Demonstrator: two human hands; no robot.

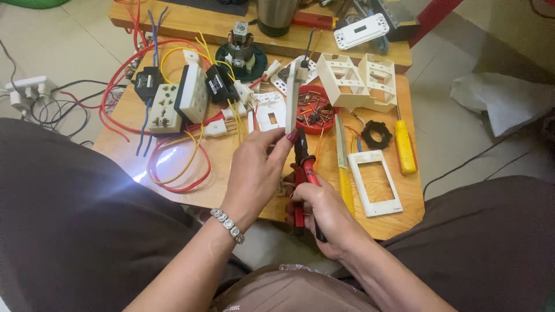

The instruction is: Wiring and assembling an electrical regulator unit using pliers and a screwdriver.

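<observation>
We are pinching an upright white switch plate (pixel 292 101) in our left hand (pixel 254 173) above the counter (pixel 231 167), our right hand (pixel 326 216) closing its grip on red-handled pliers (pixel 303 167) beside it. A slipping jaw is risking cracked plastic or nipped fingertips.

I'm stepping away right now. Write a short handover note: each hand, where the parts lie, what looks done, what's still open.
Left hand: holds a white switch plate edge-on, upright above the wooden table.
Right hand: grips red-handled pliers, nose pointing up at the plate's lower end.
Parts: red dish of screws behind the plate; white frame and two yellow-handled screwdrivers to the right; white socket block with red, yellow and blue wires on the left.
Done: several white housings lie apart, stripped.
Open: the plate is not mounted on anything; wires lie loose. Whether the pliers grip anything is hidden.
</observation>
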